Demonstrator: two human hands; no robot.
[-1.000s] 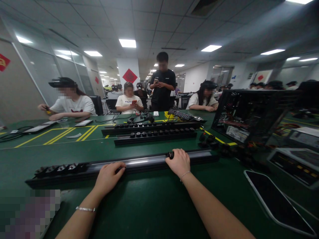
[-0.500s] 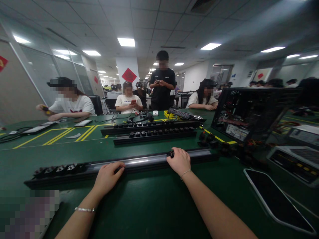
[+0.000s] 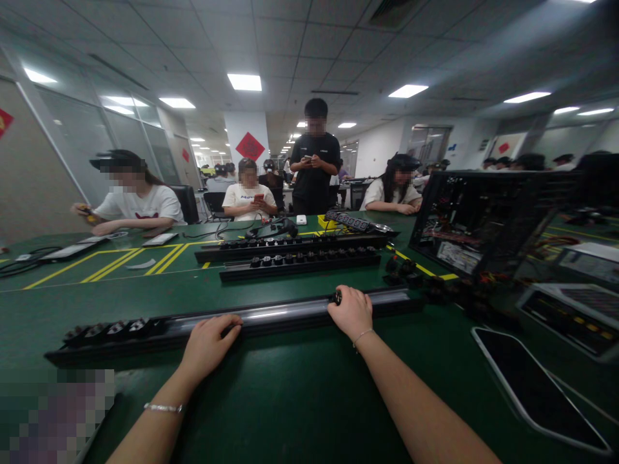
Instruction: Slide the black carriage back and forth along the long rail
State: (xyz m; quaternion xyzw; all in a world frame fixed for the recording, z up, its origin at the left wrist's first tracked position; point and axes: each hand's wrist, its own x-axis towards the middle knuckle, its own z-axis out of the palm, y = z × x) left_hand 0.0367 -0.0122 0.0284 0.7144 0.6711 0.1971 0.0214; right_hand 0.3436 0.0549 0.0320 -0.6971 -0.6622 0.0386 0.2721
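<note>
On the green table straight ahead of me, a long black rail lies crosswise, running from about nine o'clock to two o'clock. My left hand rests on its near edge toward the middle, fingers curled loosely over the front lip, bracing it rather than clamping anything. My right hand is closed around a small black plug-in piece that sits on the rail's top channel at about one o'clock; thumb and fingers wrap it, so I can't see how deep it is seated.

As far as the work shows: at the rail's left end, around ten o'clock, a short row of fitted pieces already stands in the channel. Between them and my right hand the shiny groove is bare, and it is bare again past my hand out to the right end. So I judge this rail only a small part filled, with most of its length left.

Further off at twelve o'clock lie two more rails, both carrying full-looking rows of the same black pieces. A loose cluster of black pieces lies at one o'clock, near the open computer case. A phone lies face up at four o'clock. Other people sit and stand across the table, busy with their own things.
</note>
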